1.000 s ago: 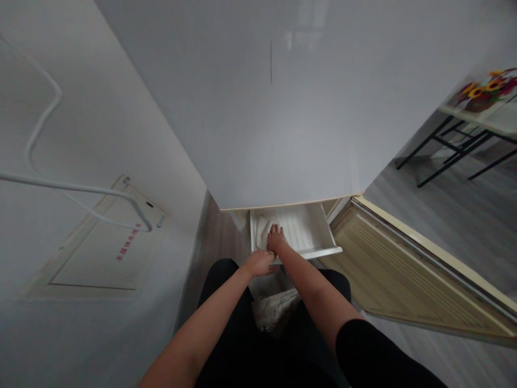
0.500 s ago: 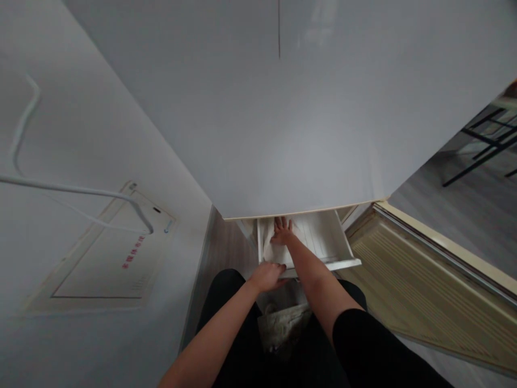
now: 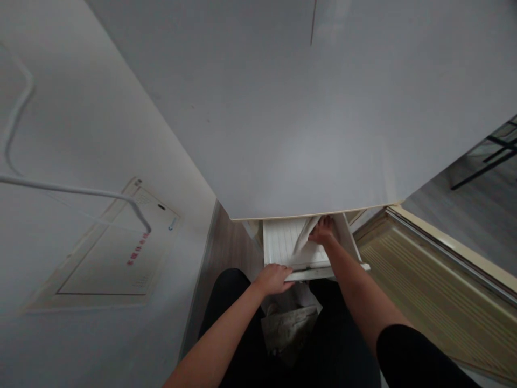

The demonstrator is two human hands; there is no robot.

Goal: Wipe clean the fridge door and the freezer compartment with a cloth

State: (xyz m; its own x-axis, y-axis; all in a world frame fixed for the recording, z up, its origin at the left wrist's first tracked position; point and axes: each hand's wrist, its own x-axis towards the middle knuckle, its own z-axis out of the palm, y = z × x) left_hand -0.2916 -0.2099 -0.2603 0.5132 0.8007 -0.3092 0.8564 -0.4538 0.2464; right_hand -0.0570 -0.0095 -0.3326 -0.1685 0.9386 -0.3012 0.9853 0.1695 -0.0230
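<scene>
A shallow white drawer [image 3: 278,242] with a ribbed bottom is pulled out below a big white panel. My left hand [image 3: 273,278] grips the drawer's front edge near its left corner, thumb and fingers closed around the rim. Inside, toward the right side, my right hand [image 3: 323,230] has a white cloth [image 3: 306,237] under its bent fingers. The cloth is bunched and partly raised on its left. The back of the drawer is hidden under the panel.
The white panel [image 3: 291,124] overhangs the drawer. At right, a door [image 3: 424,280] with a yellowed ribbed inner side stands open. To the left are a wall with a cover plate [image 3: 109,258] and a white cable [image 3: 72,188]. A crumpled patterned piece [image 3: 288,328] lies between my knees.
My right hand has moved with the cloth from the drawer's left side to its right side, baring the ribbed bottom at left. My left hand stays on the front edge.
</scene>
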